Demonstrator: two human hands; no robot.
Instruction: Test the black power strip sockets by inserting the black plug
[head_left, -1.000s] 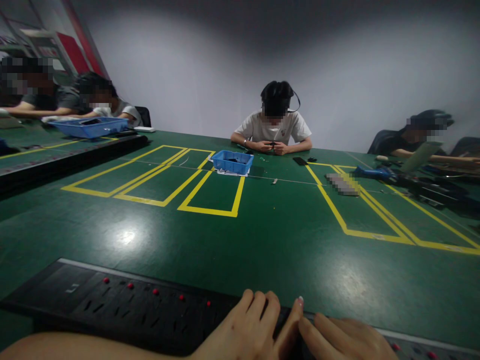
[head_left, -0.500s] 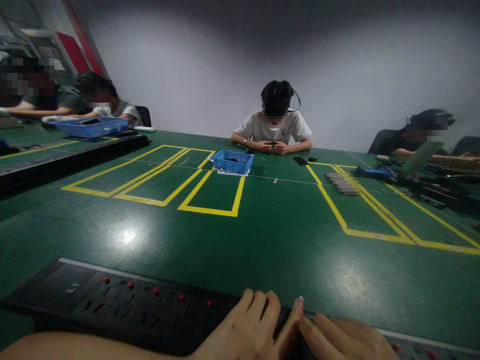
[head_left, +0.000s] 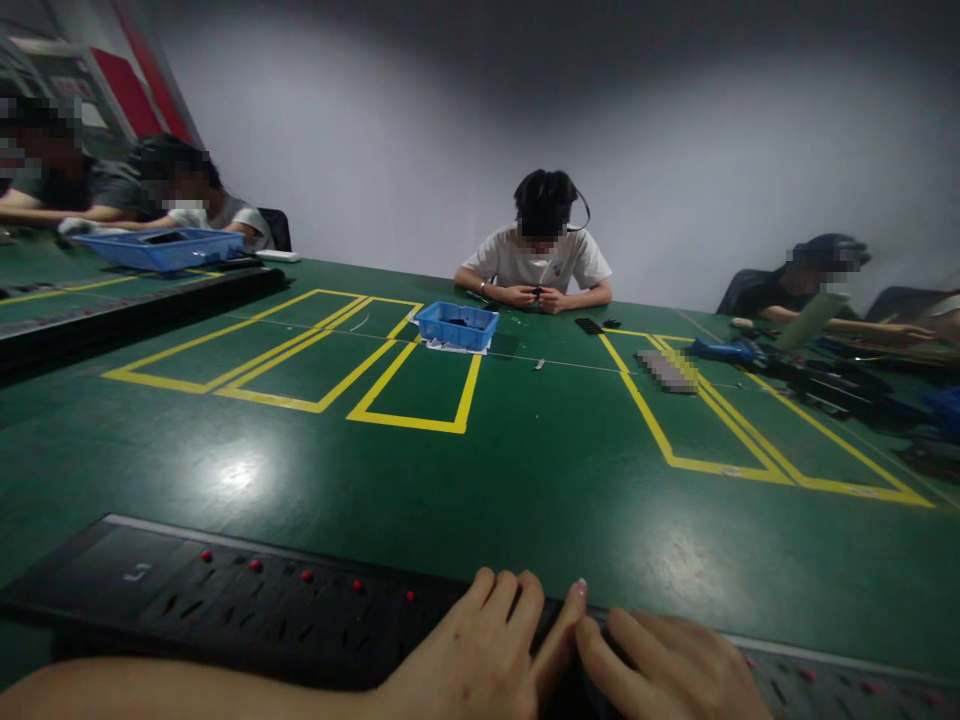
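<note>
A long black board (head_left: 247,600) with red knobs and slots lies along the table's near edge. My left hand (head_left: 480,640) rests on its middle, fingers bent over its far side, the index finger reaching towards my right hand. Close beside it, my right hand (head_left: 667,660) is curled over the same board, its fingers bent and close together. The hands nearly meet. Both hands' undersides are hidden, and whatever they pinch between the fingers cannot be made out.
Yellow tape outlines mark the green table (head_left: 480,480). Beyond them stands a blue basket (head_left: 457,328) with dark items. Across sits a person (head_left: 540,255) holding something small. A blurred grey object (head_left: 666,370) lies right; a blue tray (head_left: 161,250) stands far left, near other people.
The view has turned slightly right, so the scene sits further left. My right hand's fingers look more bent; my left hand keeps nearly the same pose on the board.
</note>
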